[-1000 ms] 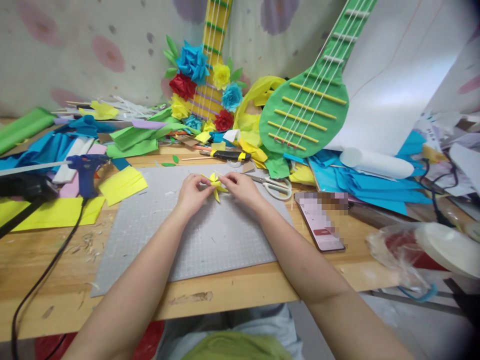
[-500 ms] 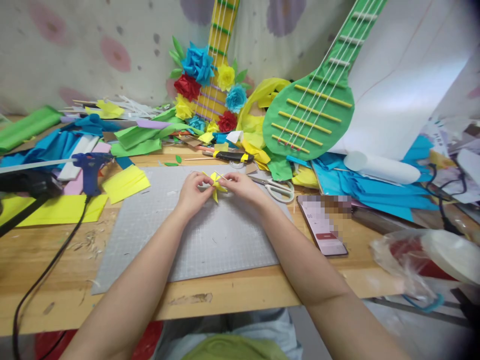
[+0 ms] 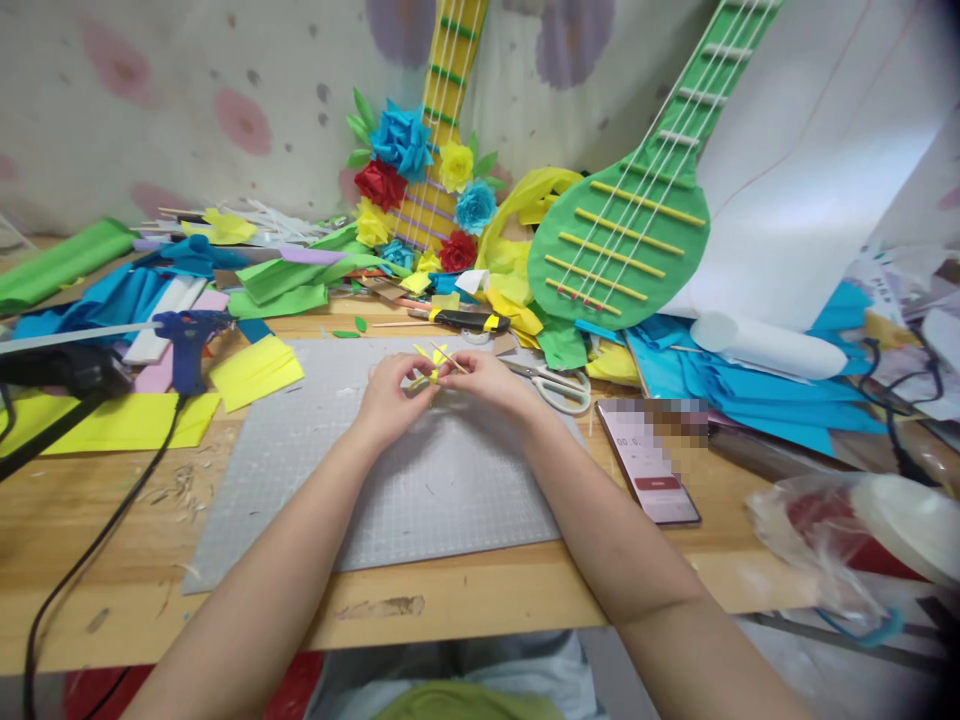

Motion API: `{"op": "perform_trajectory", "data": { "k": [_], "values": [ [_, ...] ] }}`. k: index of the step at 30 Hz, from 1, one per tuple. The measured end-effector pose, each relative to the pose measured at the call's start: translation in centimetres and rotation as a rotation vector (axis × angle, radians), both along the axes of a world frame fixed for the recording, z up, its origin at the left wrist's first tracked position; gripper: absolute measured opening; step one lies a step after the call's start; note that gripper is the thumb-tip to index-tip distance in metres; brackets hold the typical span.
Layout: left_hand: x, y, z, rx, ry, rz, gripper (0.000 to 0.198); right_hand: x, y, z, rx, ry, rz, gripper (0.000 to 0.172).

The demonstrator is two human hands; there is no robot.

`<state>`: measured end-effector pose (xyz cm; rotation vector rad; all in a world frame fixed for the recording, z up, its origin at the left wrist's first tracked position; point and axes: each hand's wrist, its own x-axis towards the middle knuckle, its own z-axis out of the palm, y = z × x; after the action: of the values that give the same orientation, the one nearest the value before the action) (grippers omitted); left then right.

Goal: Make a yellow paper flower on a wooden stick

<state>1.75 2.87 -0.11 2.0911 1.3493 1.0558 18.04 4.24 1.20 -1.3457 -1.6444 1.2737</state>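
Above the grey cutting mat (image 3: pixel 450 490), a small yellow paper flower (image 3: pixel 434 376) with pointed petals sits between my two hands. My left hand (image 3: pixel 395 392) pinches it from the left, fingers closed. From the other side, my right hand (image 3: pixel 481 380) has its thumb and fingers closed on a thin wooden stick (image 3: pixel 447 357), whose tip slants up to the left against the petals. Part of the flower is hidden behind my fingertips. White-handled scissors (image 3: pixel 559 388) lie just right of my right hand, and a black-and-yellow utility knife (image 3: pixel 469 320) lies beyond both hands.
Left of the mat are a blue glue gun (image 3: pixel 186 350) with its cord and yellow paper (image 3: pixel 257 370). A phone (image 3: pixel 649 470) lies at right, near blue paper (image 3: pixel 750 390). Behind stand a green paper lute (image 3: pixel 622 235) and a yellow one with paper flowers (image 3: pixel 401 140).
The yellow flower has turned in my fingers, its petals now pointing more upward. The stick in my right hand has tilted more steeply. The whole view has shifted slightly.
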Motion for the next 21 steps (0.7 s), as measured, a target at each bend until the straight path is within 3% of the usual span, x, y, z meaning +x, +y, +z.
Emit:
{"op": "perform_trajectory", "data": {
  "k": [6, 10, 13, 16, 21],
  "values": [
    [-0.1, 0.1, 0.0, -0.08, -0.099, -0.036, 0.025, 0.2, -0.4, 0.3, 0.066, -0.119, 0.103, 0.018],
    [-0.2, 0.2, -0.3, -0.089, -0.186, -0.022, 0.028, 1.3, -0.4, 1.0, 0.221, -0.493, 0.02, 0.027],
    [-0.2, 0.3, -0.4, -0.104, -0.211, -0.008, 0.032, 2.0, -0.5, 1.0, 0.322, -0.709, 0.077, 0.024],
    [-0.3, 0.3, -0.5, -0.113, -0.194, -0.011, 0.032, 1.9, -0.7, 0.8, 0.412, -0.775, 0.142, 0.025],
    [-0.5, 0.4, -0.6, -0.102, -0.159, -0.004, 0.032, 1.2, -0.8, 0.9, 0.49, -0.865, 0.106, 0.035]
  ]
}}
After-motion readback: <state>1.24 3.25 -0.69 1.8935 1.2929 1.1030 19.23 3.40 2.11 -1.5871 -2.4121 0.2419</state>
